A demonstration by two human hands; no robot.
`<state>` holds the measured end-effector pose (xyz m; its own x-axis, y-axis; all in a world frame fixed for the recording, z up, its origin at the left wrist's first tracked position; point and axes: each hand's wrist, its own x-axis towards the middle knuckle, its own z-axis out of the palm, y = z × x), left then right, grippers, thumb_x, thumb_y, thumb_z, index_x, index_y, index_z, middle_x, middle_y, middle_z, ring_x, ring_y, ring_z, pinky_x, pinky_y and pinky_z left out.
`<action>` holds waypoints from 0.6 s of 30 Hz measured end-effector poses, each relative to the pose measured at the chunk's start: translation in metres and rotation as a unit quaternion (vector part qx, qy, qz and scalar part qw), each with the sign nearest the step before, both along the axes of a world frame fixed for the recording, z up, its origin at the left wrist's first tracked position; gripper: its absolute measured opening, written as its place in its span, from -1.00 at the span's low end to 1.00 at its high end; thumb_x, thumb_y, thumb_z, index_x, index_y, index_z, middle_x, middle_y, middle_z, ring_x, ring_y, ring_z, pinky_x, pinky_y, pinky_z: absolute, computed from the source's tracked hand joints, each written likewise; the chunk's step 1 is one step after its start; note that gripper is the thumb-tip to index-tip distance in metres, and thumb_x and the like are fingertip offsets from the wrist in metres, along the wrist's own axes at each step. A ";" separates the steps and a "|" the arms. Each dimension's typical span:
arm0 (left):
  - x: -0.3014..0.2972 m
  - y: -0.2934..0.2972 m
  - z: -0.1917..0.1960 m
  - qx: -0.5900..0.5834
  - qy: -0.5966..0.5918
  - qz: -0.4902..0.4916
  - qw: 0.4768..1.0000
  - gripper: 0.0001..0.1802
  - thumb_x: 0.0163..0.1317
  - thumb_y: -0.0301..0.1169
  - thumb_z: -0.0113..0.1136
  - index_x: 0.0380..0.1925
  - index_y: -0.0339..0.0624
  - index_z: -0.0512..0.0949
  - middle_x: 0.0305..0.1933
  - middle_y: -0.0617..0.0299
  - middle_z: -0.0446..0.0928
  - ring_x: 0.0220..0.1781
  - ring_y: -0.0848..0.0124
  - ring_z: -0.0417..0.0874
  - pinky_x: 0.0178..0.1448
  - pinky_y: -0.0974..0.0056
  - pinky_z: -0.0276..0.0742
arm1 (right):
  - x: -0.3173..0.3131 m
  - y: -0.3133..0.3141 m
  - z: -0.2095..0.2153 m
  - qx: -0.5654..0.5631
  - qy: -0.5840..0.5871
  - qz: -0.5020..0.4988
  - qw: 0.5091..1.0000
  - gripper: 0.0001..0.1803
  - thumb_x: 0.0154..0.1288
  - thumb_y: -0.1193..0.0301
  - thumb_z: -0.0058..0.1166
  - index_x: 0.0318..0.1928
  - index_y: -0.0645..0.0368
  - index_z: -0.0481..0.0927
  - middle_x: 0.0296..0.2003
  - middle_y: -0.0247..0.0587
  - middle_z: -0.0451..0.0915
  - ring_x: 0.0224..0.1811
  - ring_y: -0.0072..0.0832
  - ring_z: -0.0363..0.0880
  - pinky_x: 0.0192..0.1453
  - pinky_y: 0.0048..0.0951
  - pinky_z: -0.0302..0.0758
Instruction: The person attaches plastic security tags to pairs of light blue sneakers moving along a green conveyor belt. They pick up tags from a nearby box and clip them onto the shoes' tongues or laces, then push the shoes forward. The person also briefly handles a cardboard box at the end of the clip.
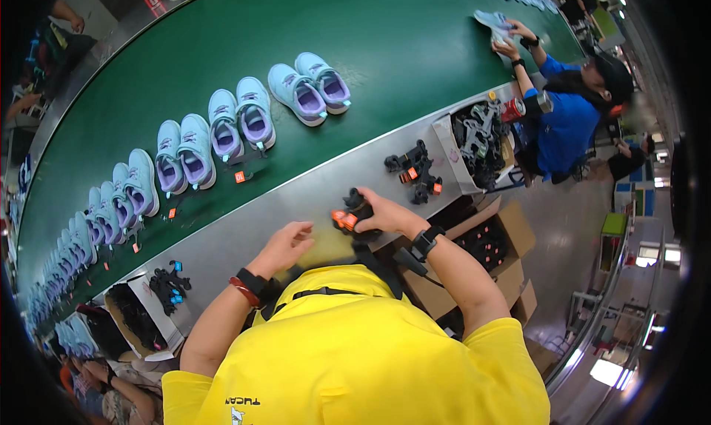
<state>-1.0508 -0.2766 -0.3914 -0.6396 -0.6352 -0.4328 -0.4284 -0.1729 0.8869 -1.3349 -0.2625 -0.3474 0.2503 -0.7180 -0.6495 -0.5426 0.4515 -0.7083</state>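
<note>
Right hand (379, 213) clamped on orange-tagged black pieces (352, 212) | left hand (287, 246) apart, empty, fingers loosely curled | at: near metal tabletop (296, 207) | step: apparently handling pieces | next: likely needs left hand's steadying

Pale blue and lavender on paired shoes (195, 140), deep green across the work surface (400, 47), orange tags (344, 220) against black plastic pieces (355, 201) in the right hand (391, 215), bright yellow on the wearer's shirt (370, 351), red on the bracelet (243, 290)
</note>
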 end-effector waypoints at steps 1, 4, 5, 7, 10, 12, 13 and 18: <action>-0.008 0.008 0.003 0.066 0.027 0.010 0.997 -0.46 0.16 -0.39 0.23 0.14 -0.27 0.36 0.12 0.07 0.45 0.10 0.25 0.53 0.10 0.22 0.46 | 0.009 0.003 -0.005 -0.013 -0.063 -0.041 0.997 0.04 -0.07 0.37 0.38 0.36 0.27 0.01 0.13 0.07 0.41 0.20 -0.27 0.37 0.29 -0.39 0.26; -0.030 0.006 0.027 0.200 0.162 0.046 0.965 -0.29 0.13 -0.30 0.31 0.25 -0.25 0.25 0.16 0.17 0.42 0.16 0.41 0.46 0.19 0.27 0.40 | 0.034 0.003 0.006 -0.026 -0.193 -0.073 0.978 0.02 -0.03 0.48 0.34 0.39 0.20 -0.02 0.12 -0.04 0.41 0.16 -0.38 0.39 0.25 -0.43 0.31; -0.037 -0.004 0.037 0.176 0.160 -0.014 0.971 -0.26 0.11 -0.29 0.33 0.26 -0.22 0.24 0.15 0.23 0.41 0.16 0.43 0.43 0.24 0.27 0.35 | 0.041 0.006 0.012 -0.049 -0.234 -0.103 0.965 0.01 -0.01 0.49 0.32 0.40 0.17 -0.02 0.12 -0.05 0.42 0.14 -0.38 0.40 0.24 -0.41 0.33; -0.050 -0.007 0.049 0.172 0.187 0.036 0.967 -0.38 0.21 -0.25 0.23 0.22 -0.23 0.27 0.12 0.22 0.43 0.11 0.44 0.46 0.19 0.31 0.37 | 0.058 0.016 0.006 -0.136 -0.255 -0.193 0.938 -0.06 0.07 0.51 0.24 0.41 0.10 -0.03 0.05 -0.08 0.47 0.06 -0.39 0.46 0.18 -0.33 0.39; -0.052 -0.002 0.033 0.137 0.193 0.083 0.968 -0.49 0.32 -0.26 0.09 0.20 -0.24 0.29 0.08 0.22 0.44 0.06 0.44 0.48 0.12 0.32 0.42 | 0.081 0.026 -0.004 -0.128 -0.236 -0.339 0.902 -0.15 0.12 0.51 0.17 0.38 0.12 0.01 -0.05 -0.04 0.51 -0.01 -0.35 0.49 0.10 -0.29 0.45; -0.048 0.006 0.016 0.128 0.167 0.115 0.971 -0.49 0.37 -0.18 0.02 0.20 -0.24 0.29 0.11 0.19 0.43 0.13 0.42 0.45 0.19 0.28 0.38 | 0.099 0.027 -0.004 -0.072 -0.264 -0.453 0.849 -0.20 0.18 0.53 0.10 0.36 0.23 -0.03 0.02 0.02 0.46 0.03 -0.31 0.48 0.11 -0.28 0.45; -0.043 0.009 0.008 0.163 0.180 0.125 0.962 -0.47 0.38 -0.12 -0.02 0.21 -0.23 0.28 0.14 0.19 0.41 0.17 0.41 0.42 0.22 0.27 0.34 | 0.105 0.025 0.001 -0.068 -0.316 -0.494 0.807 -0.23 0.22 0.55 0.04 0.35 0.28 -0.07 0.05 0.04 0.43 0.05 -0.30 0.47 0.13 -0.31 0.44; -0.063 -0.010 0.023 0.243 0.214 0.078 0.943 -0.39 0.39 -0.07 -0.04 0.30 -0.16 0.15 0.26 0.15 0.30 0.26 0.36 0.37 0.30 0.23 0.28 | 0.097 0.034 0.033 -0.071 -0.189 -0.429 0.880 -0.37 0.41 0.24 -0.19 0.38 0.19 0.02 0.13 0.13 0.38 0.20 -0.09 0.35 0.27 -0.28 0.27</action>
